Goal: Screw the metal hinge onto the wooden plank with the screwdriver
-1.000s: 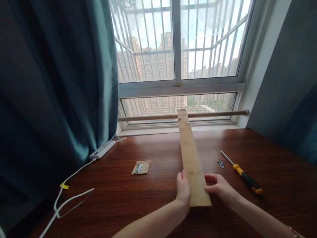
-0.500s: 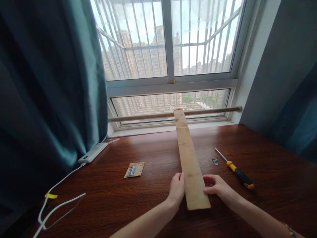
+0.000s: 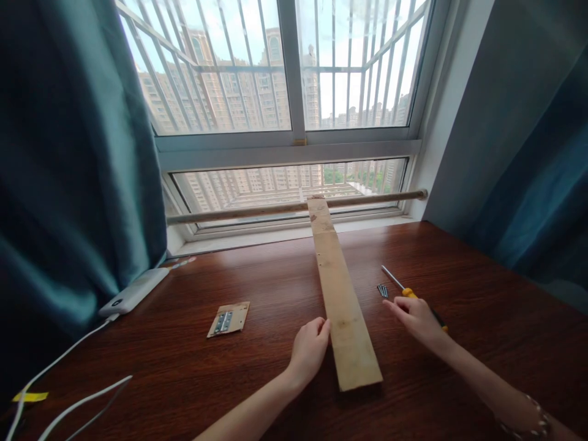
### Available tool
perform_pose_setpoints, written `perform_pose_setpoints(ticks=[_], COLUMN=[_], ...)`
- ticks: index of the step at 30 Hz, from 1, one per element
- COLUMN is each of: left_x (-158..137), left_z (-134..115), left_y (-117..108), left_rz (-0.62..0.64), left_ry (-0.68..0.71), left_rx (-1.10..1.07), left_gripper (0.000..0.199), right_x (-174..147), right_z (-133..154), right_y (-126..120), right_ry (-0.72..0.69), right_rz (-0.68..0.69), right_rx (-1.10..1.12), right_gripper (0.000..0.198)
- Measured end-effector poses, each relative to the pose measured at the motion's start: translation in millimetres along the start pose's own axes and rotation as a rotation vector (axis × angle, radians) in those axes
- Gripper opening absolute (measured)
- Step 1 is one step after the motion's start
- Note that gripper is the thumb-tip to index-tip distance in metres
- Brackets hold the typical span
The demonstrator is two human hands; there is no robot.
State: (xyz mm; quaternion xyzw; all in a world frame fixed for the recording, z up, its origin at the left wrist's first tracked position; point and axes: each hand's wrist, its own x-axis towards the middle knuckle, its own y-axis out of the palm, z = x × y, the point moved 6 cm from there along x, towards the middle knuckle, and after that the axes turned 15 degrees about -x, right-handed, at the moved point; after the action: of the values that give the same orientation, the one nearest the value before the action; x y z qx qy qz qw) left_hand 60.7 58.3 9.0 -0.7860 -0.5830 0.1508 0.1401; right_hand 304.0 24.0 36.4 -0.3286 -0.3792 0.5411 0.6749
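A long pale wooden board (image 3: 345, 306) lies lengthwise on the dark wood table, its far end reaching the rail under the window. My left hand (image 3: 309, 352) is closed at the board's left edge, with the fingertips partly hidden. My right hand (image 3: 416, 318) is off the board, fingers partly stretched out and holding nothing visible. Just beyond those fingertips lie several small dark screws (image 3: 383, 291). A screwdriver (image 3: 408, 293) with a yellow and black handle rests beside them, its handle partly covered by my right hand.
To the left sits a small piece of wood or card (image 3: 241, 316) bearing a metal hinge (image 3: 223, 322). A white power bank (image 3: 135, 293) with a white cable (image 3: 68, 352) lies by the blue curtain (image 3: 82, 153). A rail (image 3: 239, 214) crosses before the barred window.
My right hand has let go of the board's right edge and moved right, to the screws and screwdriver. My left hand stays at the board. The view has shifted slightly to the right.
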Motion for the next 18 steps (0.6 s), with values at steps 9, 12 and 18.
perform_pose_setpoints(ticks=[9, 12, 18], left_x=[-4.7, -4.8, -10.8], left_z=[0.4, -0.5, -0.3], left_y=[2.9, 2.2, -3.9], left_rz=[0.052, 0.1, 0.145], left_ry=[0.016, 0.043, 0.107], left_rx=[-0.044, -0.082, -0.15], left_gripper=[0.038, 0.039, 0.043], right_x=[4.9, 0.7, 0.5], right_z=[-74.2, -83.6, -87.0], right_y=[-29.4, -19.8, -2.1], right_ry=[0.107, 0.115, 0.125], right_rz=[-0.155, -0.164, -0.064], right_rx=[-0.444, -0.536, -0.613], right_gripper=[0.025, 0.031, 0.022])
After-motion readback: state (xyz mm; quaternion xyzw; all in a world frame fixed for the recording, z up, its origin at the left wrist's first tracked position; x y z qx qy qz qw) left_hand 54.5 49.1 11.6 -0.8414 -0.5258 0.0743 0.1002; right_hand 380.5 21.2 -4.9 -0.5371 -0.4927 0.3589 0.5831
